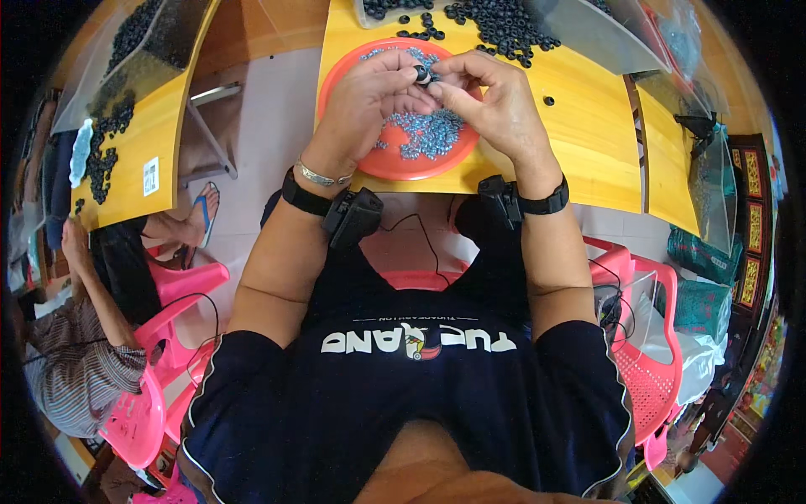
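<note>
Over a round orange-red tray (336,80) my two hands meet, fingertips close together. My left hand (382,92) is closed in a pinch on a small black round part (421,74), its other fingers curled below. My right hand (495,97) is closed too, thumb and index fingertip at the part's right side; what lies between them is too small and covered to tell. Many small blue-silver metal pieces (428,130) lie in the tray, partly hidden by my hands. A black device is strapped to each of my wrists.
Black round parts (504,29) are heaped on the yellow table (579,151) beyond the tray, beside clear plastic bins (592,34). One loose black part (548,101) lies at the right. At the left table, a person (84,361) sits on a pink chair (180,294). Cables hang near my legs.
</note>
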A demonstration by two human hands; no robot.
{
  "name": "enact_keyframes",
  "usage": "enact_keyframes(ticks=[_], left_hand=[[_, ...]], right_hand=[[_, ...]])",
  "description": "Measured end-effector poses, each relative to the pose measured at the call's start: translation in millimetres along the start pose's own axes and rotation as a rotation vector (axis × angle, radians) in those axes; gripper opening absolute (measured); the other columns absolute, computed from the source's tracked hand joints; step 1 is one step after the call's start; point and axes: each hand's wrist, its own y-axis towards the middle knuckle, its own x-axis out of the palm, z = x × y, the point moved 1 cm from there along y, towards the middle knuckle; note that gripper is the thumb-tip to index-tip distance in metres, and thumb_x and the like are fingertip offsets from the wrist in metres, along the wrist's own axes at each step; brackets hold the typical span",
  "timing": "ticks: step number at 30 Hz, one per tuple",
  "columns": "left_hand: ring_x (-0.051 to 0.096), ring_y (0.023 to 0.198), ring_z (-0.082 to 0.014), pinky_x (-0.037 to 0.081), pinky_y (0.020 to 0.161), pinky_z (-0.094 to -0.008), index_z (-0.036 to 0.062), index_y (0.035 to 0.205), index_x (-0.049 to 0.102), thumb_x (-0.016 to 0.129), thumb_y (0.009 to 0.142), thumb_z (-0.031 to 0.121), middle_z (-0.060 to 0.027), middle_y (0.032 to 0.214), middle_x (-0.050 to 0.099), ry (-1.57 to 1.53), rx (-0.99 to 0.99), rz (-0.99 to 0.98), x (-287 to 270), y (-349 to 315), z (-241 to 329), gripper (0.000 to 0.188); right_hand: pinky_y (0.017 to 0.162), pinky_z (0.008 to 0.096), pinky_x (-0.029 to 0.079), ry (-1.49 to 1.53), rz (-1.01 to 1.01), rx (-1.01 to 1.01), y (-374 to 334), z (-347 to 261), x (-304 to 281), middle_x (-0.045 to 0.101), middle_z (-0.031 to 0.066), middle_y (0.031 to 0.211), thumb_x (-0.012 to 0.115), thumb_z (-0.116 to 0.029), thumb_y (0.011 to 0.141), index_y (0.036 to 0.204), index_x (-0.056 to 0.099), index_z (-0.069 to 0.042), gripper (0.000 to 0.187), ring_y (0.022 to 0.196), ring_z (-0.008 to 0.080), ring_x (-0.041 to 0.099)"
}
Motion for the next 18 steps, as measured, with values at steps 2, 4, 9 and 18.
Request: enact_keyframes(ticks=[2, 4, 9, 18], left_hand=[[0.064, 0.081, -0.0189, 0.052, 0.076, -0.0271, -0.0024, 0.1, 0.054, 0.045, 0.093, 0.013, -0.0124, 0.09, 0.063, 0.014, 0.008, -0.002, -2.4, 0.1, -1.2, 0.019], [0.064, 0.085, -0.0196, 0.052, 0.081, -0.0297, -0.0047, 0.103, 0.052, 0.042, 0.095, 0.014, -0.0139, 0.097, 0.062, -0.008, 0.003, -0.049, -6.1, 0.4, -1.7, 0.022], [0.063, 0.086, -0.0191, 0.052, 0.081, -0.0301, -0.0043, 0.103, 0.052, 0.042, 0.095, 0.014, -0.0131, 0.096, 0.062, -0.016, -0.01, -0.017, -1.4, 0.6, -1.0, 0.022], [0.061, 0.084, -0.0147, 0.051, 0.078, -0.0278, 0.0004, 0.102, 0.054, 0.045, 0.093, 0.014, -0.008, 0.094, 0.061, 0.075, 0.009, 0.045, 1.3, 1.0, -7.2, 0.019]], right_hand=[[0.067, 0.0222, 0.047, -0.057, -0.089, -0.009, -0.7, -1.4, 0.5, 0.064, 0.0041, 0.08, 0.067, -0.005, 0.081, 0.094, 0.065, 0.002, 0.015, 0.075, 0.0095, 0.059], [0.067, 0.0223, 0.047, -0.074, -0.094, -0.01, -0.6, -1.6, 0.7, 0.064, 0.0047, 0.08, 0.066, -0.004, 0.082, 0.092, 0.065, 0.003, 0.012, 0.074, 0.01, 0.059], [0.064, 0.0223, 0.047, -0.247, -0.058, -0.096, -1.0, -2.1, -0.9, 0.064, 0.005, 0.079, 0.065, -0.004, 0.082, 0.091, 0.064, 0.004, 0.011, 0.072, 0.0098, 0.059], [0.053, 0.0209, 0.044, -0.237, -0.006, 0.007, 0.4, -1.4, 6.6, 0.059, 0.0016, 0.068, 0.063, -0.005, 0.077, 0.084, 0.061, 0.001, 0.009, 0.059, 0.0054, 0.053]])
